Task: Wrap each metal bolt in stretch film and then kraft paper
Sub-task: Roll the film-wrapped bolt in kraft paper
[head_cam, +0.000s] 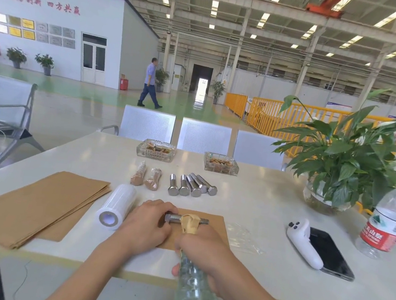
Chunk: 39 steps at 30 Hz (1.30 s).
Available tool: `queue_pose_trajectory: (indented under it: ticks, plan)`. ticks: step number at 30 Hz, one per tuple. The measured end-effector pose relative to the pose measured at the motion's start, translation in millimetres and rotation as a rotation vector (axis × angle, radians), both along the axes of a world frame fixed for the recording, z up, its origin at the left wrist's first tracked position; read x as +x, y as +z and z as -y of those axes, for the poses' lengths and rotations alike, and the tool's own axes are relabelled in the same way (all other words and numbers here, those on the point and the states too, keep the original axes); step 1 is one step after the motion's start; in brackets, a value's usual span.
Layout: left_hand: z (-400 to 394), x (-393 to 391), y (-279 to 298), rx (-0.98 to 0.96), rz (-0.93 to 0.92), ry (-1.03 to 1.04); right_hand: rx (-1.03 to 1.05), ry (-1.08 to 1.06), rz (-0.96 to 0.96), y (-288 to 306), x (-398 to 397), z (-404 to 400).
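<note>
A steel bolt point(177, 219) lies crosswise above a kraft sheet point(210, 227) near the front of the white counter point(271, 207), hex head to the left, threaded tip to the right, its mid-shank bound in a crumpled band of tan wrap point(190, 221). The left hand point(149, 223) has its grip curled around the head end. The right hand point(201, 251) has a closed grip on a twisted rope of clear film point(191, 284) running from the bolt toward the camera. A film roll point(116, 206) lies just left, beside stacked kraft paper point(30, 204). Farther back lie five bare bolts point(191, 186) and two wrapped bolts point(145, 177).
</note>
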<state>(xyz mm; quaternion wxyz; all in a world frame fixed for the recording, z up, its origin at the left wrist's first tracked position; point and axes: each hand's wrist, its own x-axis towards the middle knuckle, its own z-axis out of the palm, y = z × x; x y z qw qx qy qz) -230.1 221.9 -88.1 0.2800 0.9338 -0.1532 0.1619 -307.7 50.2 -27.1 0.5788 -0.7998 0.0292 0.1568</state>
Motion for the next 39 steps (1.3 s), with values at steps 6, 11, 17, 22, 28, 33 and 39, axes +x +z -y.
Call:
queue_pose_trajectory:
  ticks: [6, 11, 17, 22, 28, 33, 39]
  plan:
    - [0.0, -0.8, 0.0, -0.003, -0.008, 0.001, 0.048, -0.018, -0.006, 0.7, 4.8, -8.4]
    - [-1.1, -0.4, 1.2, 0.004, -0.009, -0.014, 0.017, -0.052, -0.012, 1.0, 8.5, 1.3]
    - [-1.5, -0.3, 2.8, 0.006, -0.016, -0.016, -0.033, -0.053, 0.001, 1.9, 11.1, 9.4]
    - [-1.5, -0.4, 3.0, -0.003, -0.019, -0.019, -0.042, -0.003, -0.052, 0.1, 9.4, 2.9]
    - [-1.5, -0.8, 2.7, -0.001, -0.023, -0.011, -0.021, 0.005, -0.046, 2.8, 8.3, 3.7]
    - [-1.1, -2.4, 5.1, -0.001, -0.037, -0.011, -0.057, -0.026, -0.042, 4.6, 9.1, 17.5]
    - [-1.7, -1.4, 4.5, 0.007, -0.024, -0.014, -0.066, -0.105, -0.008, 5.8, 14.1, 36.0]
